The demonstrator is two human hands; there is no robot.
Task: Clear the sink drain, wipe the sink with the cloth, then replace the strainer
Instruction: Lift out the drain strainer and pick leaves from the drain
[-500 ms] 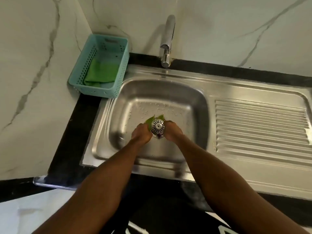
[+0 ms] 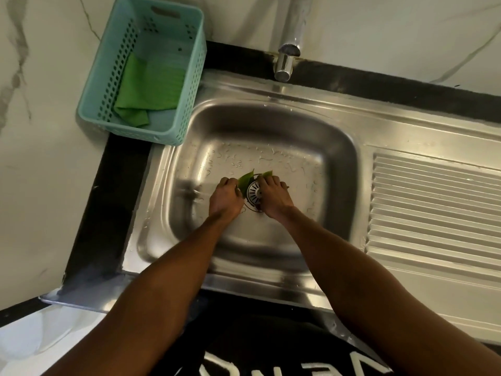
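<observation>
My hands cover the near half of the strainer (image 2: 254,192) and the leaves' (image 2: 247,179) lower parts. The tap's (image 2: 289,36) top runs past the upper edge; fingertips hidden.

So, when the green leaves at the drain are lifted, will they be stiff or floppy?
Probably floppy: the leaves look thin and curl against the strainer. Likely slippery and clinging too, since droplets cover the sink floor. They should weigh almost nothing.

A round metal strainer (image 2: 254,193) is sitting over the drain in the wet steel sink (image 2: 336,169), with green leaves (image 2: 246,180) lying against it. A green cloth (image 2: 147,89) is lying crumpled, well apart.
</observation>
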